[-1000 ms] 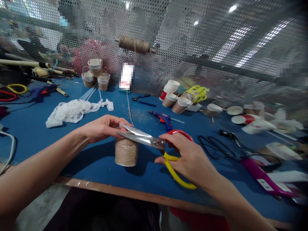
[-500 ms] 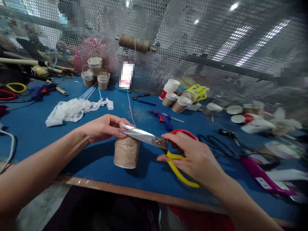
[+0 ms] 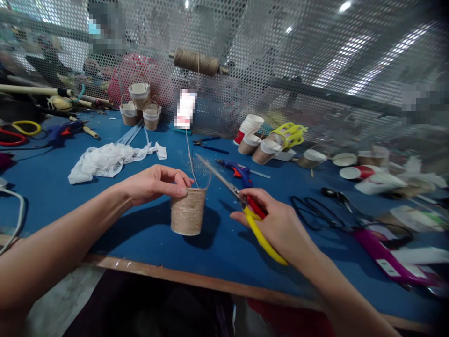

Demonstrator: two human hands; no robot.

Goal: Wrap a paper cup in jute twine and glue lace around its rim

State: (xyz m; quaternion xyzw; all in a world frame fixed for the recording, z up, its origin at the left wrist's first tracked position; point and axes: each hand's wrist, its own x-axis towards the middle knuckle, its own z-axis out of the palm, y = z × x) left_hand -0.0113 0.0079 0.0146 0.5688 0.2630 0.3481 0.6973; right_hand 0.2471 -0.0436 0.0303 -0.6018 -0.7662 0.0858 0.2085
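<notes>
My left hand [image 3: 163, 183] pinches the upper rim of a twine-wrapped cup [image 3: 188, 213], held just above the blue table top. From the rim a strand of twine [image 3: 191, 161] runs up toward the back of the table, and a short twine end [image 3: 209, 180] sticks up at the cup's right edge. My right hand [image 3: 275, 217] grips scissors [image 3: 257, 229] with red and yellow handles. Their blades look closed and point up and left, apart from the cup. Behind the blades lies a blue glue gun [image 3: 236, 169].
A twine spool [image 3: 196, 62] hangs on the perforated metal screen. White lace [image 3: 101, 161] lies at left, near small twine-covered baskets [image 3: 139, 96]. Pliers [image 3: 212, 146], stacked paper cups [image 3: 249, 126] and a purple power strip [image 3: 382, 257] are also on the table.
The scissors have moved off the cup's rim to the right, and their blades have closed. A short twine end now stands up at the rim. My left hand still holds the cup.
</notes>
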